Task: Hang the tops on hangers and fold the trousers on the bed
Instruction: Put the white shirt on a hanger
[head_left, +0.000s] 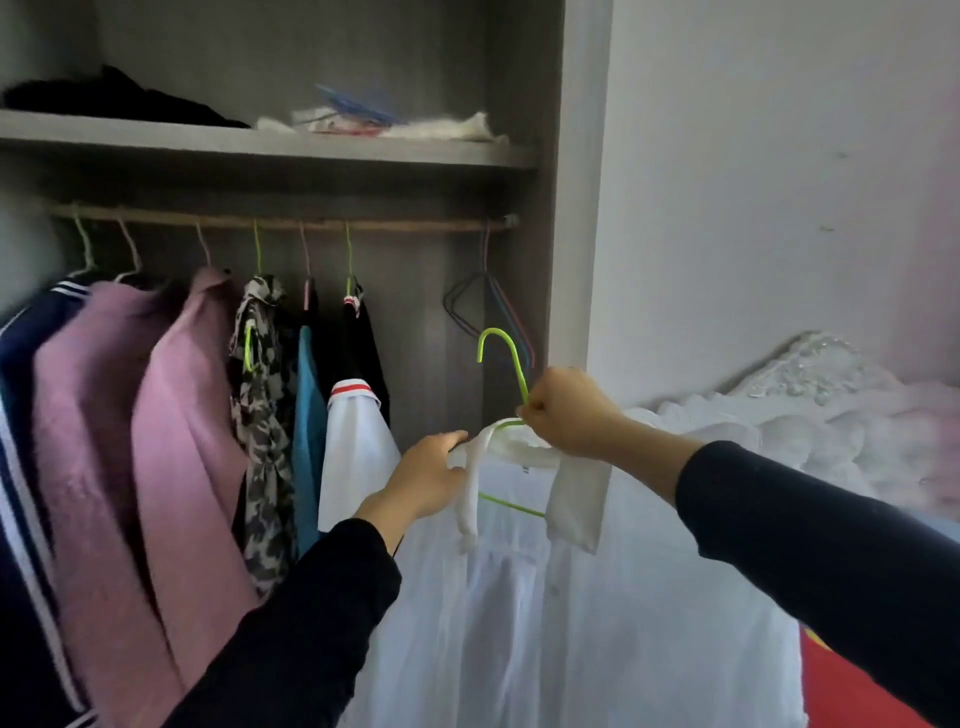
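A white shirt (571, 613) hangs on a green wire hanger (511, 358) in front of the open wardrobe. My right hand (569, 413) grips the hanger just below its hook. My left hand (428, 475) holds the shirt's left shoulder by the collar. The hook points up, well below the wooden rail (395, 224). Both collar tabs droop over the hanger's green bottom bar.
Several garments hang on the rail: a navy jacket (21, 415), two pink tops (171, 441), a patterned scarf (260, 415), a white top (353, 457). Empty hangers (488, 301) hang at the rail's right end. Bedding (831, 431) lies to the right, past the grey wardrobe side panel (576, 182).
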